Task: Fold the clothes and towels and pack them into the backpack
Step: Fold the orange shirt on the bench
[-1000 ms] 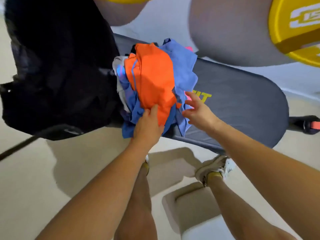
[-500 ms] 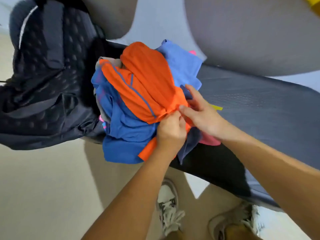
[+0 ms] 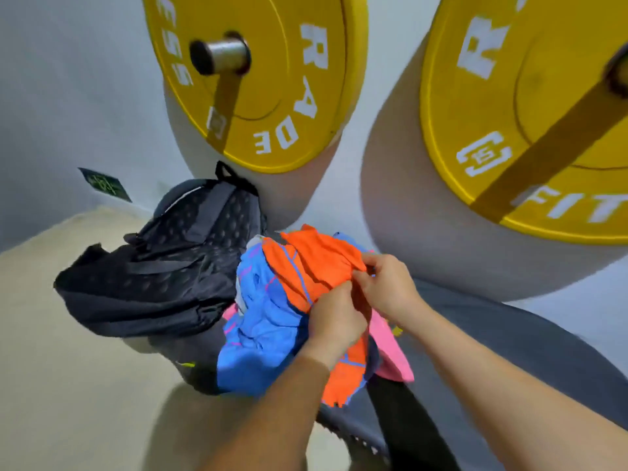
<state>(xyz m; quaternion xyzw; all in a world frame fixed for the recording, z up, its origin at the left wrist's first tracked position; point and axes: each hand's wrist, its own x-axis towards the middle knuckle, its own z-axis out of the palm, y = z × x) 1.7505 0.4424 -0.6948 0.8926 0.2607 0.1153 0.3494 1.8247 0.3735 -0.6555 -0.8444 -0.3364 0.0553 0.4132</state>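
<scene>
Both hands — left hand [image 3: 334,319], right hand [image 3: 387,287] — pinch the orange shirt [image 3: 316,266] atop the pile, likely to lift it free for folding.

— What lies on the bench [image 3: 509,338]?
— A heap of clothes: an orange garment [image 3: 316,266] on top, a blue garment [image 3: 261,341] under it, a pink cloth [image 3: 390,355] at the right.
— And the grips?
— The left grip [image 3: 334,322] and the right grip [image 3: 387,287] both pinch the orange garment, close together, fingers curled.
— The backpack [image 3: 163,273]?
— Dark, slumped against the heap's left side. Two yellow weight plates [image 3: 265,79] show behind.
</scene>
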